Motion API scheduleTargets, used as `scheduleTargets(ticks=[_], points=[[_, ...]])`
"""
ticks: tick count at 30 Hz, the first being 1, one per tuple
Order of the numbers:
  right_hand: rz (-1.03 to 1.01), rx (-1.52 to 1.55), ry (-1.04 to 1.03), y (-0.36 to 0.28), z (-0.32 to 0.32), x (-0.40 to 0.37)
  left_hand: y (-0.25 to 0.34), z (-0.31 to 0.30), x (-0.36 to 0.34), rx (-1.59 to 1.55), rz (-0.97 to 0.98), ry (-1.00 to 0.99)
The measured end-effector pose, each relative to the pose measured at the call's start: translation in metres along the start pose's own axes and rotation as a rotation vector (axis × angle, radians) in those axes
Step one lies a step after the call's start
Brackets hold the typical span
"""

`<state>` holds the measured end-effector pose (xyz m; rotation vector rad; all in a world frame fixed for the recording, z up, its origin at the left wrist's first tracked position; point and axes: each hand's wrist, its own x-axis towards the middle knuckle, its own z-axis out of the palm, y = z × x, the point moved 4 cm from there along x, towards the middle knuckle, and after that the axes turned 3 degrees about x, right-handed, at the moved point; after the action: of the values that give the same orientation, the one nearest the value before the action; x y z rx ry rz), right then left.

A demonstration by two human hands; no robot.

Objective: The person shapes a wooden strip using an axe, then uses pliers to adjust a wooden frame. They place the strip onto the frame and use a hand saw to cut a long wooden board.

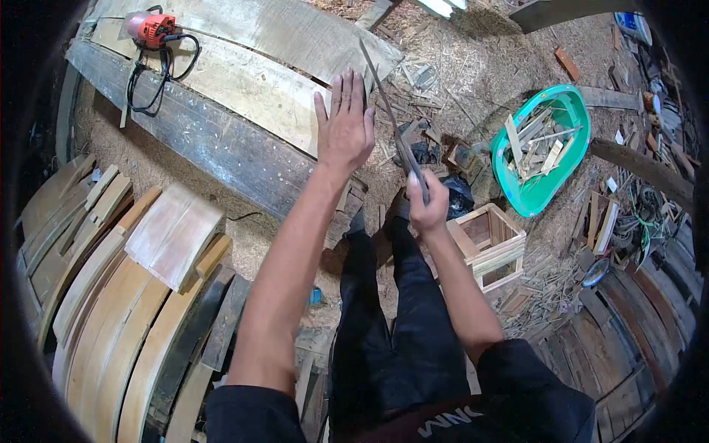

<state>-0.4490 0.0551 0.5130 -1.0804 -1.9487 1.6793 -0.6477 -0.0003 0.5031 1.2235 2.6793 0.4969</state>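
My left hand (344,122) is stretched out flat with fingers apart over the end of the long pale planks (244,74), holding nothing. My right hand (427,203) is closed around the handle of a long thin blade-like tool (384,100), perhaps a saw or machete, which points up and away from me over the sawdust floor. My dark-trousered legs show below the hands.
A red power tool (151,29) with a black cable lies on the planks at top left. Curved wooden boards (125,295) are stacked at the left. A small wooden crate (491,244) and a green basin (543,148) of offcuts sit at the right, with scrap wood around.
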Motion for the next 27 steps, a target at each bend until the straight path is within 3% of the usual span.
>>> scheduleTargets(ticks=[3, 6, 8, 13, 20, 24, 27], points=[[0.008, -0.075, -0.038, 0.002, 0.008, 0.031, 0.001, -0.001, 0.000, -0.020, -0.001, -0.011], [-0.057, -0.094, -0.031, 0.005, -0.002, 0.009, 0.001, -0.001, 0.002, -0.022, -0.010, -0.025], [0.005, -0.066, -0.031, 0.010, -0.011, -0.011, 0.001, -0.002, 0.003, -0.017, -0.011, -0.024], [-0.020, -0.118, -0.045, -0.007, 0.006, 0.037, 0.001, -0.002, 0.000, -0.016, 0.008, 0.006], [-0.053, -0.113, -0.015, 0.003, -0.015, -0.005, 0.002, -0.007, 0.005, -0.017, -0.019, -0.013], [0.034, -0.065, -0.072, -0.009, 0.012, 0.048, 0.003, -0.005, 0.002, 0.005, -0.010, -0.021], [-0.014, -0.072, -0.042, -0.008, -0.003, 0.023, 0.003, -0.005, 0.004, -0.011, -0.027, -0.032]])
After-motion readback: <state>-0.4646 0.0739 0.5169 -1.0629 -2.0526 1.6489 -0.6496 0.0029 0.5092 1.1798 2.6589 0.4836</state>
